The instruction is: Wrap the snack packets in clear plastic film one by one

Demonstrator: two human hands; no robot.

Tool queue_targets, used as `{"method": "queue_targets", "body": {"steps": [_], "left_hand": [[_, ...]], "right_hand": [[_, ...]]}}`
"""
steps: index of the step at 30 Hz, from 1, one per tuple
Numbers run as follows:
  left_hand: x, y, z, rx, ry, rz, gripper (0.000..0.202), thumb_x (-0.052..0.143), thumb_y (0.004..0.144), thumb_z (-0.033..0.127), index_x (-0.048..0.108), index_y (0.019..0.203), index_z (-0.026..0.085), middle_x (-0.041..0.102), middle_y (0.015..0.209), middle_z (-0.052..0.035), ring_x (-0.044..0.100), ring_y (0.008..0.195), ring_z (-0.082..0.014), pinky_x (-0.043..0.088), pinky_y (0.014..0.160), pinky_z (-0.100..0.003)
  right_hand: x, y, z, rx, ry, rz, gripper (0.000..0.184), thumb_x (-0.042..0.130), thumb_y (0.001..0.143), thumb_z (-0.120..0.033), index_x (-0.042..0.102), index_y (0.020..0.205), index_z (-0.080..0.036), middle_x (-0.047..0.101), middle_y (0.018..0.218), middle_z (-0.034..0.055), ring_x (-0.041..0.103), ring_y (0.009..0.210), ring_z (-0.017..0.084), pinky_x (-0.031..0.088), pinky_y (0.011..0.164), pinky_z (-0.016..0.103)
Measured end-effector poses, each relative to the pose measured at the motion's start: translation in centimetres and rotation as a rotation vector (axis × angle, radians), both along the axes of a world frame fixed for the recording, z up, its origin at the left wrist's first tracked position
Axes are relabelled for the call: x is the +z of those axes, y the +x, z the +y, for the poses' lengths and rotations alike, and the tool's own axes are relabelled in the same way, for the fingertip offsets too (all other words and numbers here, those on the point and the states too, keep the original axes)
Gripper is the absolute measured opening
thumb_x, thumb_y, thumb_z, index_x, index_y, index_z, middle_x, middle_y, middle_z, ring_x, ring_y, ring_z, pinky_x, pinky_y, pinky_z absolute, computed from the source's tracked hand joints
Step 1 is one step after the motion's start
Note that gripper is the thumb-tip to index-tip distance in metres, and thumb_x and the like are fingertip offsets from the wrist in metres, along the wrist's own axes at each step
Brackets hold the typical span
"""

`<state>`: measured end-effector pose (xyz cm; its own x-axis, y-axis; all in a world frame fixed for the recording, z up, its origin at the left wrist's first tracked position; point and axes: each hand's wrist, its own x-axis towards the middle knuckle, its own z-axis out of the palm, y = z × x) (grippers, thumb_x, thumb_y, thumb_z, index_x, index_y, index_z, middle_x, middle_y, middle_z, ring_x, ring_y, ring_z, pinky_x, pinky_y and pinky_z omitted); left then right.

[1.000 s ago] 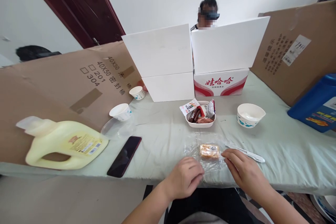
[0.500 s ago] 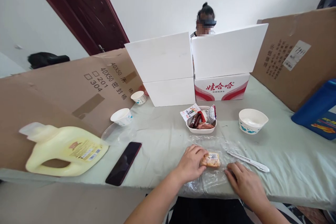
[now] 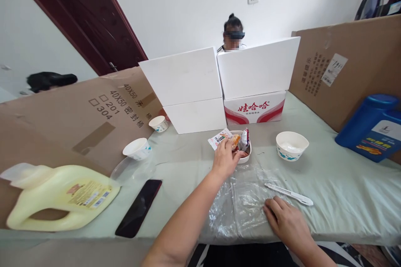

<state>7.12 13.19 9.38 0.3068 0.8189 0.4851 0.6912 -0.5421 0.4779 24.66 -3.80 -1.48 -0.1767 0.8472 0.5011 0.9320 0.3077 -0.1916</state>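
Observation:
My left hand [image 3: 226, 158] is closed on a small orange snack pack in clear wrapping [image 3: 236, 141], over a white tub [image 3: 246, 159]. Inside the tub, partly covered by that hand, are other snack packs, among them a silver one [image 3: 244, 139]. A printed white packet [image 3: 218, 139] sticks out at the tub's left side. My right hand [image 3: 288, 220] lies on the table with loosely bent fingers, nothing in them, at the right edge of a crumpled clear plastic sheet [image 3: 236, 204]. Just beyond it lies a slim white tool [image 3: 290, 194] resembling a utility knife.
Paper bowls [image 3: 291, 146] stand right and left. At left are a black phone [image 3: 138, 208] and a yellow jug [image 3: 62, 196]; a blue bottle [image 3: 369, 127] stands at right. White boxes [image 3: 184, 77] and cardboard [image 3: 94, 121] wall the table. Behind sits a person [image 3: 232, 33].
My left hand has lifted the snack pack off the plastic sheet and carried it forward to the tub. My right hand stays by the sheet. The view has shifted slightly.

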Motion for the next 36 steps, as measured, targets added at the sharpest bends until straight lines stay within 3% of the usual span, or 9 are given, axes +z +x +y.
{"method": "queue_targets", "body": {"steps": [6, 10, 13, 15, 19, 21, 25, 30, 36], "left_hand": [[-3.8, -2.6, -6.9, -0.474, -0.030, 0.291, 0.017, 0.057, 0.088, 0.027, 0.064, 0.101, 0.021, 0.065, 0.103, -0.0072, 0.059, 0.099, -0.0225, 0.049, 0.089, -0.038], [-6.5, -7.1, -7.3, -0.279, -0.122, 0.476, 0.044, 0.063, 0.085, 0.034, 0.055, 0.127, 0.023, 0.049, 0.140, -0.0110, 0.039, 0.131, -0.0345, 0.037, 0.104, -0.056], [-6.7, -10.8, -7.5, -0.213, -0.109, 0.376, 0.037, 0.054, 0.090, 0.033, 0.055, 0.125, 0.019, 0.051, 0.136, -0.0138, 0.041, 0.131, -0.0317, 0.037, 0.105, -0.053], [-6.0, -12.8, -8.6, -0.290, -0.087, 0.294, 0.030, 0.052, 0.091, 0.034, 0.059, 0.116, 0.018, 0.057, 0.125, -0.0137, 0.046, 0.125, -0.0292, 0.039, 0.105, -0.050], [-5.2, -14.9, -11.8, -0.550, -0.172, 0.320, 0.053, 0.068, 0.077, 0.050, 0.057, 0.118, 0.019, 0.060, 0.122, -0.0126, 0.048, 0.123, -0.0315, 0.037, 0.107, -0.050], [-5.6, -15.4, -13.0, -0.591, -0.215, 0.380, 0.058, 0.071, 0.075, 0.047, 0.054, 0.123, 0.021, 0.056, 0.131, -0.0123, 0.043, 0.130, -0.0339, 0.033, 0.109, -0.053], [-6.1, -16.3, -14.2, -0.538, -0.266, 0.234, 0.015, 0.048, 0.091, 0.018, 0.060, 0.100, 0.021, 0.064, 0.120, -0.0080, 0.049, 0.127, -0.0263, 0.038, 0.106, -0.045], [-4.9, -16.9, -13.6, -0.356, -0.564, -0.095, 0.014, 0.047, 0.093, 0.027, 0.058, 0.088, 0.019, 0.067, 0.085, -0.0041, 0.064, 0.080, -0.0160, 0.051, 0.074, -0.027], [-5.1, -16.2, -10.8, -0.018, -0.674, -0.268, 0.011, 0.052, 0.084, 0.027, 0.057, 0.090, 0.019, 0.062, 0.070, 0.0026, 0.061, 0.056, -0.0124, 0.049, 0.060, -0.024]], "right_hand": [[0.5, -0.1, -0.1, 0.008, -0.037, 0.008, 0.023, 0.042, 0.096, -0.026, 0.062, 0.085, -0.022, 0.059, 0.076, 0.0016, 0.057, 0.067, 0.015, 0.041, 0.066, 0.029], [1.7, 0.3, -0.6, 0.061, -0.011, 0.005, 0.017, 0.053, 0.090, -0.035, 0.063, 0.083, -0.023, 0.061, 0.117, 0.0082, 0.053, 0.112, 0.028, 0.039, 0.093, 0.043], [2.2, 1.0, -1.4, 0.226, -0.071, -0.054, 0.025, 0.060, 0.084, -0.048, 0.063, 0.091, -0.024, 0.056, 0.131, 0.0068, 0.039, 0.131, 0.031, 0.028, 0.107, 0.050], [2.2, 1.6, -1.9, 0.297, -0.124, -0.069, 0.039, 0.061, 0.081, -0.054, 0.061, 0.107, -0.025, 0.059, 0.125, 0.0074, 0.044, 0.126, 0.029, 0.026, 0.109, 0.050], [2.3, 2.0, -2.4, 0.231, -0.184, -0.015, 0.073, 0.070, 0.074, -0.049, 0.044, 0.137, -0.021, 0.062, 0.117, 0.0101, 0.055, 0.106, 0.026, 0.040, 0.096, 0.044], [2.6, 2.1, -2.3, 0.206, -0.228, 0.005, 0.065, 0.072, 0.075, -0.041, 0.049, 0.132, -0.021, 0.063, 0.108, 0.0087, 0.056, 0.097, 0.024, 0.043, 0.088, 0.041], [3.8, 2.3, -2.1, 0.290, -0.364, 0.057, 0.006, 0.061, 0.083, -0.028, 0.062, 0.085, -0.023, 0.062, 0.086, 0.0039, 0.056, 0.085, 0.021, 0.045, 0.082, 0.039], [5.2, 2.4, -2.2, 0.410, -0.529, 0.335, 0.010, 0.054, 0.087, -0.029, 0.056, 0.080, -0.023, 0.063, 0.107, 0.0072, 0.052, 0.116, 0.025, 0.044, 0.094, 0.041], [5.3, 0.1, -0.1, 0.241, -0.704, 0.690, 0.020, 0.046, 0.091, -0.040, 0.057, 0.090, -0.024, 0.067, 0.087, 0.0023, 0.063, 0.084, 0.017, 0.048, 0.077, 0.030]]}}
